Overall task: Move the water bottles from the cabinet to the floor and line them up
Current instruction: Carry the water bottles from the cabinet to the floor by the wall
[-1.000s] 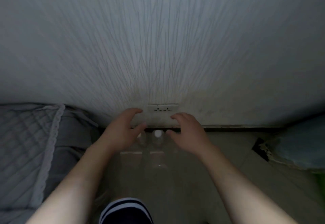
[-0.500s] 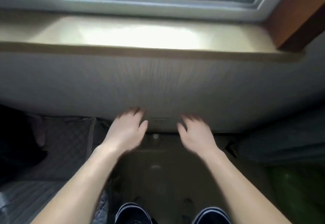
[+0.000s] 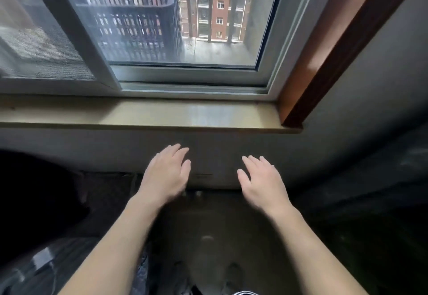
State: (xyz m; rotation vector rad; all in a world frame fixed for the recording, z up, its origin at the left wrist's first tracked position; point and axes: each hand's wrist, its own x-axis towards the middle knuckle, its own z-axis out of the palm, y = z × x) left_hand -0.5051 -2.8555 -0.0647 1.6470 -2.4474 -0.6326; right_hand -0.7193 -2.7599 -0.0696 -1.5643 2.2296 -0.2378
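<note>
Left grip (image 3: 165, 175): a bare hand, palm down, fingers straight and close together, thumb alongside; it holds nothing and hangs in the air below the window sill (image 3: 162, 115), in front of the wall (image 3: 92, 148).
Right grip (image 3: 262, 182): a bare hand, palm down, fingers straight and slightly spread; it holds nothing and sits level with the left grip, well apart from it, also below the window sill.
Forearms: both bare, reaching up from the bottom corners of the view toward the window sill; their edges are blurred.
Water bottles (image 3: 198, 193): only two faint pale caps show, far below the window sill at the foot of the wall, just beside the left grip's heel and between the two grips; the bodies are too dark to make out, and their number cannot be told.
Floor (image 3: 208, 220): dim and brownish, stretching from the foot of the wall under the window sill toward the viewer.
Window frame (image 3: 185, 74): pale sliding frame seated directly on the window sill.
Crate (image 3: 132, 21): dark latticed plastic, beyond the glass above the left half of the window sill.
Building (image 3: 220, 5): red brick with rows of small windows, seen through bars above the window sill.
Wooden trim (image 3: 324, 58): a brown board rising aslant from the right end of the window sill.
</note>
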